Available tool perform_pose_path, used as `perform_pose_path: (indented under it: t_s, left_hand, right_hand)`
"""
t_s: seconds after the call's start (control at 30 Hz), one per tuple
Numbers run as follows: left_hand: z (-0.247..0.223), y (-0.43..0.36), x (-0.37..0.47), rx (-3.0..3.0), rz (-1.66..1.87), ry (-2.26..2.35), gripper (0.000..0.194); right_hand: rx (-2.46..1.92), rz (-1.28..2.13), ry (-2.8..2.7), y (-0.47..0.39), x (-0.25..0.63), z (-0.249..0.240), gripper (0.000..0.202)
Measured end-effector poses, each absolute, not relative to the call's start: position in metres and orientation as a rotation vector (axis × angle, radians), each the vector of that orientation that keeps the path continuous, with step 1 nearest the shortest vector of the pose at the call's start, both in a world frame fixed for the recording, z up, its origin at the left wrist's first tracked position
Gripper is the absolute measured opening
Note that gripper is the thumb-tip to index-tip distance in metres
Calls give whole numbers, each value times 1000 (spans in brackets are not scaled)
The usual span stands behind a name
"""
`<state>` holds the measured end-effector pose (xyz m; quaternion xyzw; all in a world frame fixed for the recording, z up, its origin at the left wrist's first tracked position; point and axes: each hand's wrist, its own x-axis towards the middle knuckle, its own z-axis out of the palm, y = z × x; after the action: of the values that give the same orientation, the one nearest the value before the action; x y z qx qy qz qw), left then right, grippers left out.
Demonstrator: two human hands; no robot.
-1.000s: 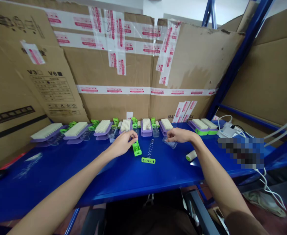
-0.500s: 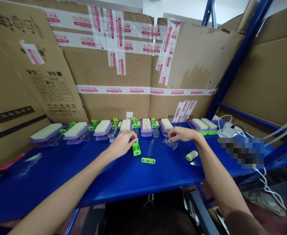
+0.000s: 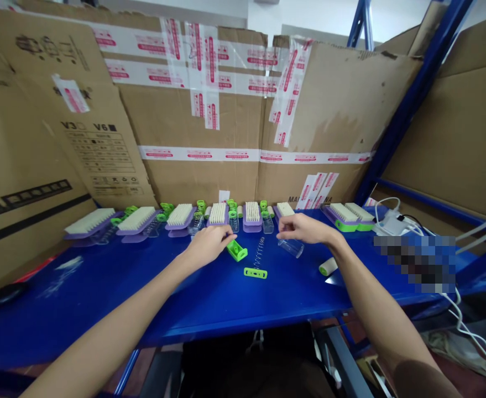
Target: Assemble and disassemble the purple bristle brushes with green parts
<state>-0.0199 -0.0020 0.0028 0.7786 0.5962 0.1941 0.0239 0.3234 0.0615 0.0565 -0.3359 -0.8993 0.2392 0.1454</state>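
Note:
My left hand (image 3: 212, 243) is closed, its fingertips at the far end of a bright green open-sided plastic bracket (image 3: 237, 252), which lies tilted on the blue table. My right hand (image 3: 303, 228) has its fingers curled together above the far end of a clear plastic case (image 3: 291, 247); whether anything is pinched in them is hidden. Between the hands lies a thin metal spring (image 3: 259, 253). Just in front of it is a flat green slotted plate (image 3: 255, 273). A cream roller with a green end (image 3: 328, 267) rests beside my right forearm.
Purple-based brushes with cream bristles (image 3: 252, 213) stand in a row along the cardboard wall (image 3: 201, 177), with green brackets and clear cases between them. Two green-based brushes (image 3: 346, 213) stand to the right. White cables and a charger (image 3: 387, 221) occupy the right end. A black object (image 3: 6, 294) lies far left.
The green bracket has turned at my left fingertips, its near end swinging right. My right hand has shifted a little left over the clear case. The view has moved slightly.

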Motion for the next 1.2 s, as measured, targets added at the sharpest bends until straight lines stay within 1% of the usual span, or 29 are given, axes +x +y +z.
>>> perform_pose_path:
  t_s: [0.13,0.2,0.27,0.3,0.37,0.47,0.53,0.67,0.77,0.97,1.07,1.2]
  left_hand:
    - [3,1,-19,2371,762,1857,23]
    - [3,1,-19,2348,840,1853,23]
    - [4,1,-17,2312,905,1832,26]
    - [4,0,-16,2288,931,1818,28]
    - [4,-3,-13,2239,981,1785,31]
    - [6,-7,-7,2186,1050,1729,33]
    - [7,-9,-4,2159,1082,1682,35]
    - [10,-13,-2,2156,1111,1616,42]
    - [11,-14,-3,2171,1087,1624,44]
    - [6,-10,-5,2315,914,1723,37]
    - [3,-9,-5,2379,821,1721,36]
    - [1,-9,-5,2414,764,1703,37]
  right_hand:
    - [-689,692,-2549,35,287,47,32]
    - [-626,605,-2589,24,273,40,41]
    - [-653,483,-2612,17,264,34,52]
    - [-672,431,-2619,15,262,31,54]
    - [-698,351,-2624,14,259,27,48]
    - [-699,278,-2616,18,260,24,30]
    - [-687,256,-2609,21,263,25,23]
    - [-678,257,-2582,28,272,33,21]
    - [-763,227,-2507,34,282,42,24]
    - [-1039,27,-2130,67,321,53,31]
    - [-1217,-116,-1989,92,349,53,29]
    - [-1437,-185,-1950,122,381,45,27]
